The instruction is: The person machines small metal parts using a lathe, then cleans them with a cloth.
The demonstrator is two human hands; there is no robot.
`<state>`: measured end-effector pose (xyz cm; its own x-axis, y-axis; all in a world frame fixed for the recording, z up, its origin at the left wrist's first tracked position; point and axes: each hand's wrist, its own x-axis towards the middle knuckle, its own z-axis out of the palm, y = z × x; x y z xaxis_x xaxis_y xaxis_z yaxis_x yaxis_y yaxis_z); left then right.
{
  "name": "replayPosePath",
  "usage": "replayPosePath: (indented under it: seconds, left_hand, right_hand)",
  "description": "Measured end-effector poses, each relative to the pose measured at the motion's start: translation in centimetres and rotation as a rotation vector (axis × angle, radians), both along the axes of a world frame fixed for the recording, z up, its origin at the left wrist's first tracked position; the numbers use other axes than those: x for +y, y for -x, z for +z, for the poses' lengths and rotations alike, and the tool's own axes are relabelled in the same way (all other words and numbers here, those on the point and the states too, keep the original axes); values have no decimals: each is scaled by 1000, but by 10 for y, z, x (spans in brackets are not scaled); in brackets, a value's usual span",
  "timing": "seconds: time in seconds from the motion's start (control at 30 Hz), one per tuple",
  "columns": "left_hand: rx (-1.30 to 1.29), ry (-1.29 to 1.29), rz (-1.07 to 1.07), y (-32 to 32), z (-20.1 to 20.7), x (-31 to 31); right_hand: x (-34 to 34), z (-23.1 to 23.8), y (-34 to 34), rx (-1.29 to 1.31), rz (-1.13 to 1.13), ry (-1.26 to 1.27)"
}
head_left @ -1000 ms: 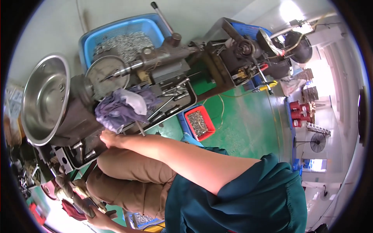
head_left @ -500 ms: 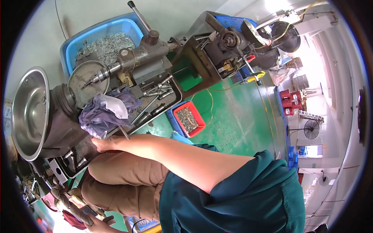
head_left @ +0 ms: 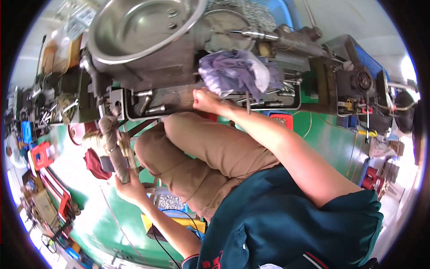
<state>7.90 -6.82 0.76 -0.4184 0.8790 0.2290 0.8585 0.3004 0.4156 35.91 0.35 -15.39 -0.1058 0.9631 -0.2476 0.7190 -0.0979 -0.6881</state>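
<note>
My left hand (head_left: 131,187) is closed around the lower end of a lever (head_left: 114,144) wrapped in grey-brown material, at the machine's left side. My right hand (head_left: 205,101) is curled into a fist over the front of a dark metal tray (head_left: 174,98), just under a crumpled purple rag (head_left: 233,71). Whatever its fingers hold, if anything, is hidden. Behind the tray stands the lathe-like machine, with a steel bowl (head_left: 130,38) on its left end. A drill chuck (head_left: 260,34) with a thin bit points left above the rag.
Metal tool holders (head_left: 156,109) lie in the tray. A blue basket (head_left: 281,13) of small metal parts stands behind the machine, and a red bin (head_left: 286,120) of parts is below at the right. A second machine (head_left: 358,85) stands farther right. My knees are under the tray's edge.
The view has turned left and levelled, so the machine appears farther right and my left arm shows more fully. My right fist stays by the rag; my left hand stays at the wrapped lever.
</note>
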Motion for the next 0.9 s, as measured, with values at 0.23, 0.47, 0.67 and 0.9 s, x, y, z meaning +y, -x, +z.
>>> replayPosePath:
  seconds: [0.23,0.47,0.67,0.9]
  left_hand:
    - [10,-80,-13,-19,3,12]
    - [-2,-30,-16,-17,4,14]
    - [-54,-7,-7,-19,7,14]
    - [15,-41,-11,-17,4,13]
  right_hand:
    - [14,17,-7,-72,28,-61]
    - [21,4,1,-173,72,-215]
    - [26,1,2,-162,169,62]
    - [26,13,0,-258,310,-60]
